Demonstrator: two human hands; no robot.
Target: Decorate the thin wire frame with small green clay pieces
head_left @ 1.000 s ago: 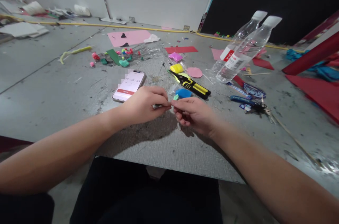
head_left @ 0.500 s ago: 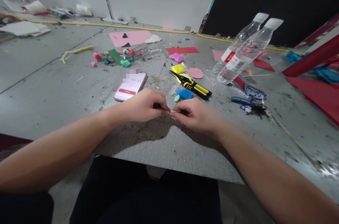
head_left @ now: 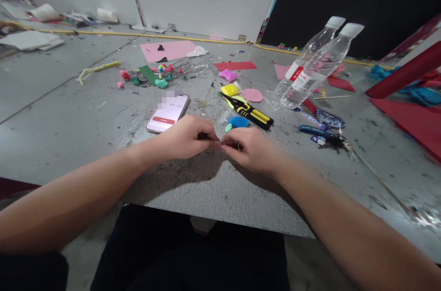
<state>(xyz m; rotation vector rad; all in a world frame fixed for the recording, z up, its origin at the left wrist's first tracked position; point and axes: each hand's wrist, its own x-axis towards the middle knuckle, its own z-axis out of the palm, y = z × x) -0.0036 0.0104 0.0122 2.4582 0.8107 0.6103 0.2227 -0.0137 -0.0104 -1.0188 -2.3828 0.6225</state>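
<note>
My left hand [head_left: 188, 137] and my right hand [head_left: 251, 149] meet fingertip to fingertip just above the grey board [head_left: 103, 121]. Between them they pinch a small thin piece [head_left: 220, 144], possibly a wire; it is too small to name for sure. Just beyond my fingers lie a blue clay lump [head_left: 237, 121] and a small green clay bit [head_left: 228, 127]. Black-and-yellow cutters [head_left: 250, 110] lie behind those. A phone [head_left: 167, 113] with a lit timer screen lies behind my left hand.
Two clear water bottles [head_left: 312, 68] lean at the back right. Yellow clay [head_left: 229, 90], pink clay [head_left: 228, 75], a pink disc [head_left: 252, 95], coloured paper scraps and clay bits [head_left: 155, 75] litter the far side. Keys and a lanyard [head_left: 324, 132] lie right, with red sheets [head_left: 409, 116] beyond.
My hands have dropped slightly toward the board and stayed pressed together at the fingertips. The short gap with the thin piece showing between them has closed.
</note>
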